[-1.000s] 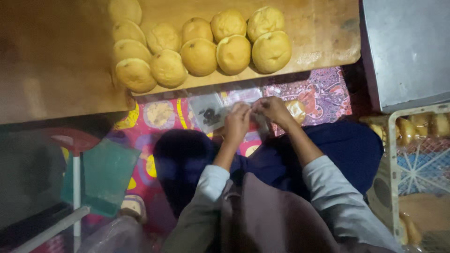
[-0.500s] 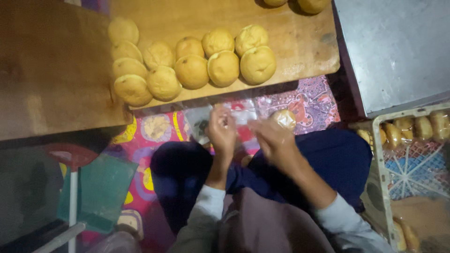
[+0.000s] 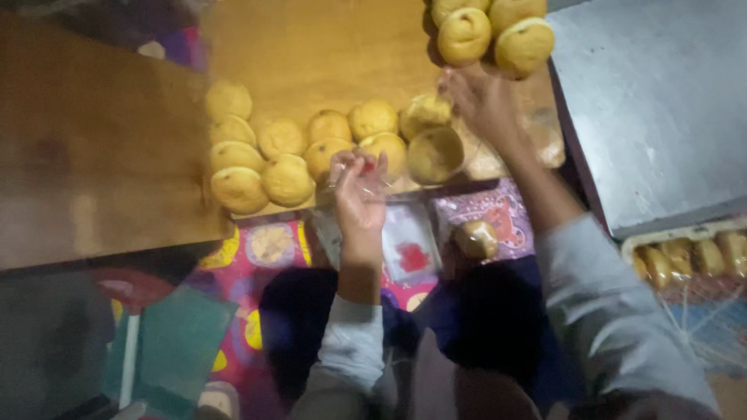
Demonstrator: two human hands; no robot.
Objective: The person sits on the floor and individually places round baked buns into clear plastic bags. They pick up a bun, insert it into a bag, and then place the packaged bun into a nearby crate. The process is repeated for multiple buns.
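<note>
Round yellow buns (image 3: 288, 155) lie in rows on a wooden board (image 3: 327, 54). My left hand (image 3: 356, 190) is raised at the board's near edge, its fingers pinching a thin clear plastic bag (image 3: 373, 190). My right hand (image 3: 484, 101) is stretched out over the board with fingers apart, just below three more buns (image 3: 490, 35) at the far edge; it holds nothing I can make out. One bagged bun (image 3: 476, 238) rests on the patterned cloth (image 3: 506, 214) over my lap, beside a flat stack of clear bags (image 3: 408, 250).
A grey metal surface (image 3: 654, 101) stands to the right of the board. Below it, a tray (image 3: 689, 260) holds several wrapped buns. A dark wooden tabletop (image 3: 85, 155) fills the left. Green and red items (image 3: 175, 342) lie on the floor at lower left.
My right hand has left my lap and reached up across the board toward the far buns. The bagged bun now lies on the cloth. My left hand has risen with a clear bag.
</note>
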